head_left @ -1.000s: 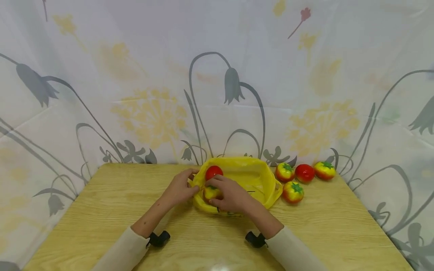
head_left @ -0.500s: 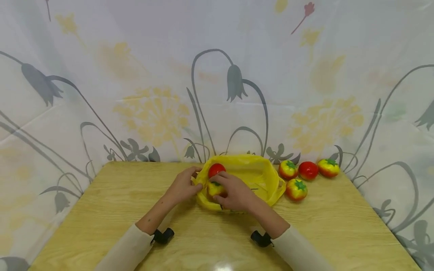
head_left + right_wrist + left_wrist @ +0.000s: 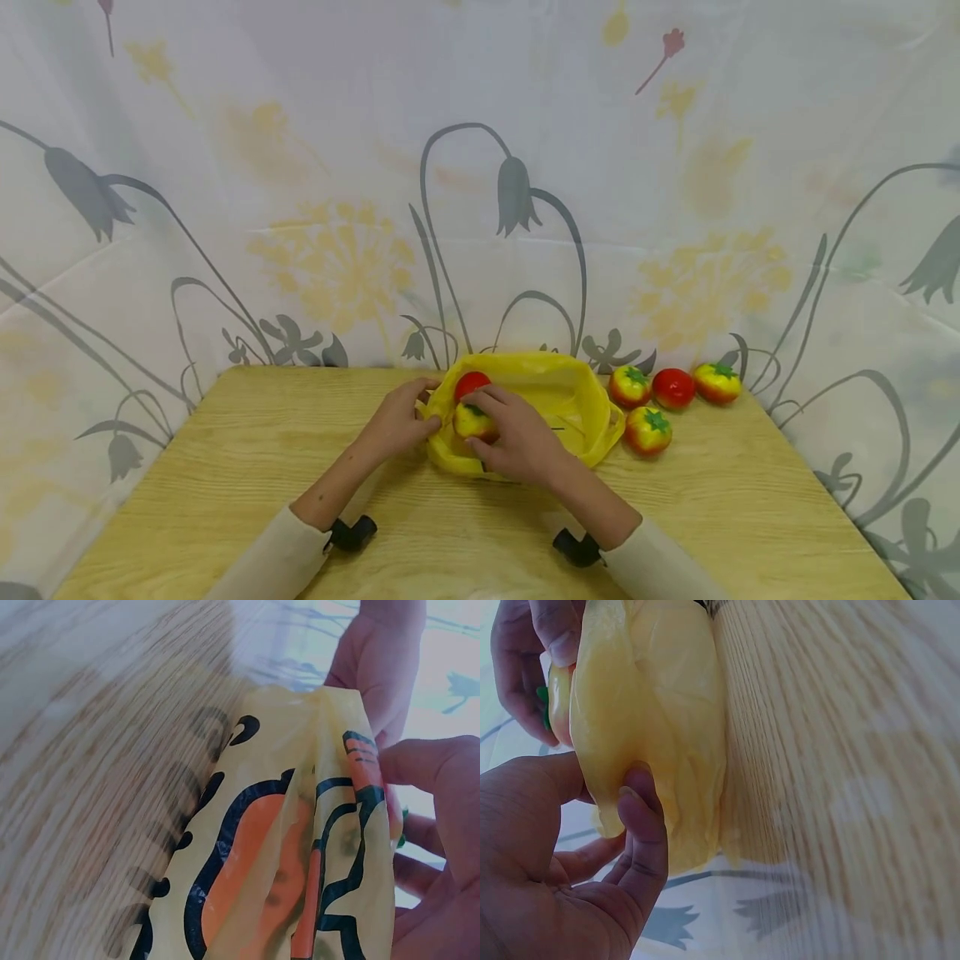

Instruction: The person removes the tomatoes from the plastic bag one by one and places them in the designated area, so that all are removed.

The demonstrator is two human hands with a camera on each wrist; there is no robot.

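An opened yellow plastic bag (image 3: 551, 367) with black and orange print lies on the table, its mouth facing up. My left hand (image 3: 397, 423) pinches the bag's left edge between thumb and fingers, as the left wrist view shows on the thin plastic (image 3: 667, 712). Inside, at the left end, my right hand (image 3: 525, 440) holds a yellow-red toy tomato (image 3: 471, 425) with a green leafy top, thumb on the near side and fingers over the far side. A red toy tomato (image 3: 472, 385) sits just behind it in the bag.
Right of the bag, a row of two yellow-red toy tomatoes (image 3: 628, 387) and a red one (image 3: 673, 389) between them stands at the table's back edge. Another yellow-red tomato (image 3: 648, 432) lies in front. A flower-printed curtain (image 3: 337, 250) hangs directly behind the wooden table (image 3: 450, 542).
My right hand has drawn back slightly to the right and toward me, and more of the yellow-red tomato shows. The left hand stays on the bag's edge.
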